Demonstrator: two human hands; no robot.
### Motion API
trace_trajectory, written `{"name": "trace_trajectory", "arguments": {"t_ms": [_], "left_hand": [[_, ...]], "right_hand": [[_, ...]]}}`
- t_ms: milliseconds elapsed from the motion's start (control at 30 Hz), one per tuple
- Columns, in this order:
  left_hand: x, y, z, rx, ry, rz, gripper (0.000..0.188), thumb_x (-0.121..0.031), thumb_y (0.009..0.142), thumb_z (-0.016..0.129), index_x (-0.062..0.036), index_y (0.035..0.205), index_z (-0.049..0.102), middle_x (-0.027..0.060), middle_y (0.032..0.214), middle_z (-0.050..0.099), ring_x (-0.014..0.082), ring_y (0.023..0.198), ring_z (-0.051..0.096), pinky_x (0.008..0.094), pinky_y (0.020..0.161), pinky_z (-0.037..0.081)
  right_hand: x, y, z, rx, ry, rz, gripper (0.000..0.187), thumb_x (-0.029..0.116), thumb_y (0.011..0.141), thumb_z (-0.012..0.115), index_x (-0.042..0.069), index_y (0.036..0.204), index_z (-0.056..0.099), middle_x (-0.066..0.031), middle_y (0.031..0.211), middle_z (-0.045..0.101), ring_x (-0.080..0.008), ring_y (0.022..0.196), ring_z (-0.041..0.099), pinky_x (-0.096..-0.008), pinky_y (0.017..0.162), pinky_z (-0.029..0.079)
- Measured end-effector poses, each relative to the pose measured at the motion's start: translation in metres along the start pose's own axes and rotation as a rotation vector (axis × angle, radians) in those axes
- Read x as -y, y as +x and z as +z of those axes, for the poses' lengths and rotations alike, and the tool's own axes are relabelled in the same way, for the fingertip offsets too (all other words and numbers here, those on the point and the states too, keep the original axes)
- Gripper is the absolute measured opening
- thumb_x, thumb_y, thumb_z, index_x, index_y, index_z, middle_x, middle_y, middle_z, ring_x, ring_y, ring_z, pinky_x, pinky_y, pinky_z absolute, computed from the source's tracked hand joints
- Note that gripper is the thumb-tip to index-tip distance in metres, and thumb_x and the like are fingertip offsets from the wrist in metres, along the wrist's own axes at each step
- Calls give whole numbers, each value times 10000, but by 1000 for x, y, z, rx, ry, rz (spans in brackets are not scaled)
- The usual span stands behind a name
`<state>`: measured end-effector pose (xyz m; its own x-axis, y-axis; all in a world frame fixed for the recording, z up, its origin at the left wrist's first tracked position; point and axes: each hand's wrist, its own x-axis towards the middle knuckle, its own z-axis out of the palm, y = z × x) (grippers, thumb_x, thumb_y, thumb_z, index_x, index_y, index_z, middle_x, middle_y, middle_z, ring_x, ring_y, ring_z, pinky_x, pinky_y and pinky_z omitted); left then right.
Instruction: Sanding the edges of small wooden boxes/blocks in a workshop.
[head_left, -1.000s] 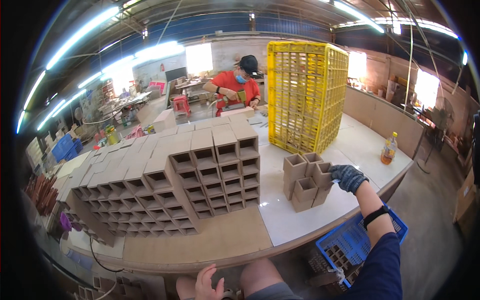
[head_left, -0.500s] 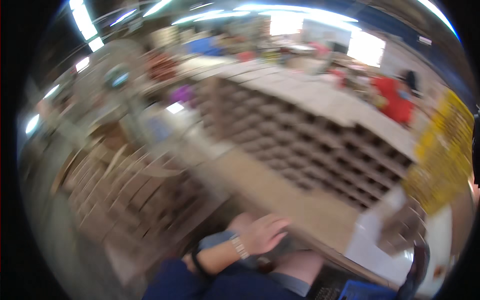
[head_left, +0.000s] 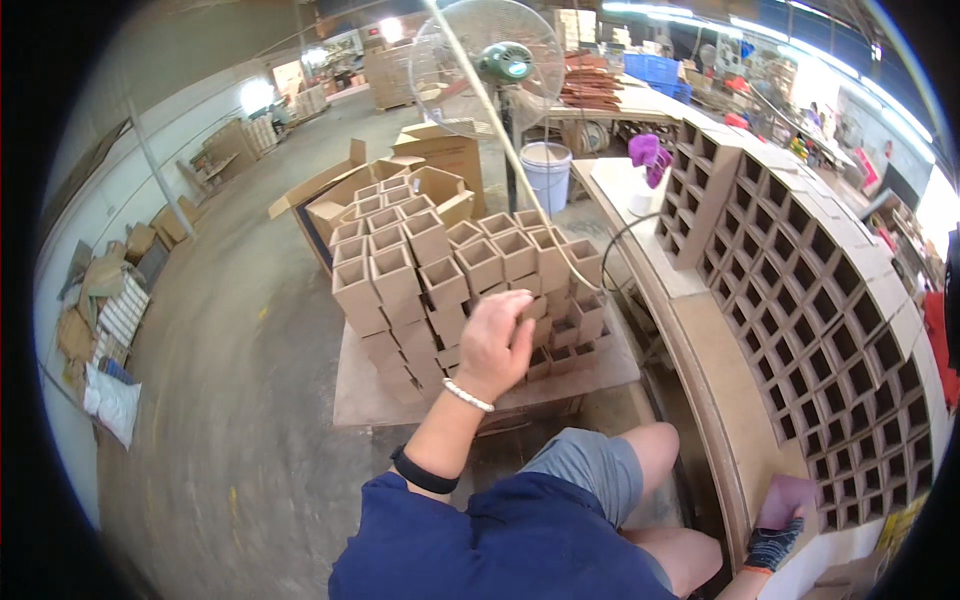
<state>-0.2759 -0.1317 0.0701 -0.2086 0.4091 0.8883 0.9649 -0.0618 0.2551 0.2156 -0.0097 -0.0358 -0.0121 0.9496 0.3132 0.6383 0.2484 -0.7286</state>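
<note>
Fingers of the bare left hand [head_left: 493, 343] curl loosely, gripping nothing, just near of the stacked brown cardboard square tubes [head_left: 440, 280] on the low pallet, openings upward. Far right, the gloved right hand [head_left: 775, 545] rests by the table edge [head_left: 700, 400]; whether it grips anything, I cannot tell.

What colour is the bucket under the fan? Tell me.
White, with a light bluish rim; the bucket shows best in the head view, standing on the floor beside the fan pole.
</note>
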Motion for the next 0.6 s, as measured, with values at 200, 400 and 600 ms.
{"name": "trace_trajectory", "arguments": {"t_ms": [200,400,600], "left_hand": [[61,23,-59,-35,371,-89,237,-72,733,597,-54,960,532,108,967,582,291,934,535,373,818,425],[128,69,-62,342,565,-445,267,-167,694,662,-100,930,558,77,946,600,264,946,540,379,800,431],[161,82,-19,740,1089,-498,194,-160,765,530,-130,916,649,64,925,644,216,972,554,381,826,378]], "right_hand": [[-21,-4,23,-162,-9,74,372,50,764,510,-23,1129,491,-158,1164,505,-283,1096,471,-372,946,351],[-37,-15,24,-312,-14,96,373,69,770,520,-24,1130,489,-152,1156,510,-280,1084,478,-372,938,358],[-65,-17,21,-441,-21,58,375,87,775,531,-24,1131,487,-145,1148,515,-277,1072,486,-371,931,365]]}}
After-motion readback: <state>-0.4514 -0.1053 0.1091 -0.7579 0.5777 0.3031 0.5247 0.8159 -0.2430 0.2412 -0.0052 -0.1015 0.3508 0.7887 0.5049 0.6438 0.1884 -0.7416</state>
